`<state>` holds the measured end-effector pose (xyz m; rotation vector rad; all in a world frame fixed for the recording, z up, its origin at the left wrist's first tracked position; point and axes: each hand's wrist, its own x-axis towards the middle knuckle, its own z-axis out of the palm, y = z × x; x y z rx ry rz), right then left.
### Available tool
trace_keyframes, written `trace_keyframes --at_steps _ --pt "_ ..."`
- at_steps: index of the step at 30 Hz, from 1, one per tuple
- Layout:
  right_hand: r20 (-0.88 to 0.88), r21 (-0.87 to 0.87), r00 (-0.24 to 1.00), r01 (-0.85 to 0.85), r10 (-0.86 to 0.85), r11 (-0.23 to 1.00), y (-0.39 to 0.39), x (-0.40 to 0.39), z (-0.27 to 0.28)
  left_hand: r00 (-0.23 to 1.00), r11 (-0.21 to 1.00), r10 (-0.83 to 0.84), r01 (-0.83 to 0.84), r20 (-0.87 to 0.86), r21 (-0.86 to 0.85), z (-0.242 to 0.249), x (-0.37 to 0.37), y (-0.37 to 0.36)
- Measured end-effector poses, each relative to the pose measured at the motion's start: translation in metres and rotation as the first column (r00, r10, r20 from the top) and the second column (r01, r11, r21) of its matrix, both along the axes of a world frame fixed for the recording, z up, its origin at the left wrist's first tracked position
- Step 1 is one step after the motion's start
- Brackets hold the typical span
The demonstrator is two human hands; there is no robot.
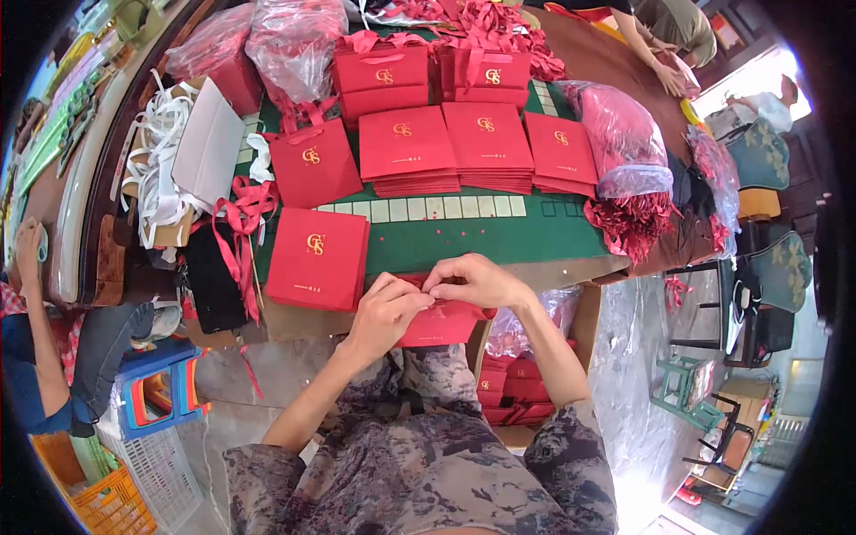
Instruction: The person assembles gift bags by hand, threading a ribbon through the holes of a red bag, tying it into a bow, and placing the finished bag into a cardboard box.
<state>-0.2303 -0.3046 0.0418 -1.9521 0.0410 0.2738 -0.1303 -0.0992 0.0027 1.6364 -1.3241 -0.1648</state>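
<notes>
My left hand (390, 308) and my right hand (474, 280) meet at the table's front edge, over a red paper bag (437, 328) held in front of my lap. Both are closed, with their fingertips pinched together at the bag's upper part. Whatever small piece lies between the fingertips is hidden. Left of my hands lies a stack of flat red bags (316, 259) with gold lettering. Farther back on the green mat (526, 234) are more red stacks, including a middle stack (407, 143) and a right-hand stack (560, 152).
White ribbons fill a cardboard box (209, 134) at left; pink ribbons (241, 218) hang beside it. A plastic-wrapped red bundle (624, 134) lies at right. Below the table, an open carton (584, 325) holds red bags. Other people's arms (36, 312) show at left and back right.
</notes>
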Motion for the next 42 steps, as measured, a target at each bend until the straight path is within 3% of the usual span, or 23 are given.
trace_keyframes --at_steps 6,10,12,14,16,19,20,21,23,27,30,37,39,40,42 --pt "0.013 0.118 1.000 0.020 -0.021 0.993 0.003 0.000 -0.009 0.997 0.998 -0.068 0.068 -0.038 0.017 0.008 0.006 -0.003" --pt "0.046 0.137 0.981 0.181 -0.188 0.974 0.007 -0.002 -0.037 0.994 0.995 -0.041 0.050 -0.099 0.087 0.017 0.007 -0.009" --pt "-0.135 0.379 0.850 0.519 -0.509 0.766 0.003 0.002 -0.048 0.986 0.988 -0.047 0.070 -0.160 0.140 0.014 0.003 -0.010" --pt "-0.109 0.373 0.839 0.532 -0.533 0.760 0.002 0.003 -0.052 0.981 0.989 0.032 -0.003 -0.194 0.146 0.011 -0.004 -0.016" --pt "-0.087 0.278 0.839 0.539 -0.538 0.795 0.006 0.002 -0.044 0.957 0.892 0.230 -0.134 -0.178 0.431 0.015 -0.004 -0.022" --pt "-0.043 0.310 0.785 0.599 -0.619 0.738 0.004 -0.002 -0.035 0.973 0.901 0.231 -0.204 -0.025 0.383 -0.001 -0.004 -0.031" --pt "0.024 0.224 0.718 0.674 -0.696 0.704 -0.001 -0.007 -0.033 0.972 0.910 0.233 -0.233 0.042 0.344 -0.006 -0.004 -0.033" --pt "0.140 -0.001 0.685 0.722 -0.715 0.692 -0.008 -0.013 -0.032 0.972 0.909 0.230 -0.229 0.040 0.347 -0.009 -0.004 -0.033" --pt "0.297 -0.386 0.646 0.755 -0.703 0.531 -0.015 -0.023 -0.029 0.968 0.910 0.241 -0.249 0.067 0.331 -0.014 -0.003 -0.034" --pt "0.197 -0.598 0.673 0.658 -0.713 0.457 -0.016 -0.029 -0.037 0.971 0.914 0.235 -0.238 0.050 0.330 -0.014 -0.003 -0.036" --pt "0.321 -0.546 0.608 0.745 -0.726 0.383 -0.010 -0.017 -0.049 0.967 0.912 0.246 -0.256 0.071 0.320 -0.017 -0.003 -0.037" --pt "0.399 -0.413 0.653 0.754 -0.644 0.510 -0.001 -0.002 -0.064 0.963 0.913 0.269 -0.259 0.012 0.314 -0.016 -0.002 -0.040" --pt "0.212 -0.045 0.612 0.785 -0.762 0.618 0.008 -0.007 -0.055 0.962 0.913 0.271 -0.253 -0.013 0.321 -0.013 -0.002 -0.042" --pt "0.209 -0.045 0.615 0.783 -0.760 0.621 0.014 -0.010 -0.058 0.959 0.918 0.280 -0.251 -0.052 0.308 -0.013 -0.003 -0.043" --pt "0.039 0.320 0.597 0.752 -0.801 0.576 0.025 -0.016 -0.061 0.954 0.922 0.286 -0.247 -0.093 0.297 -0.009 -0.003 -0.046"
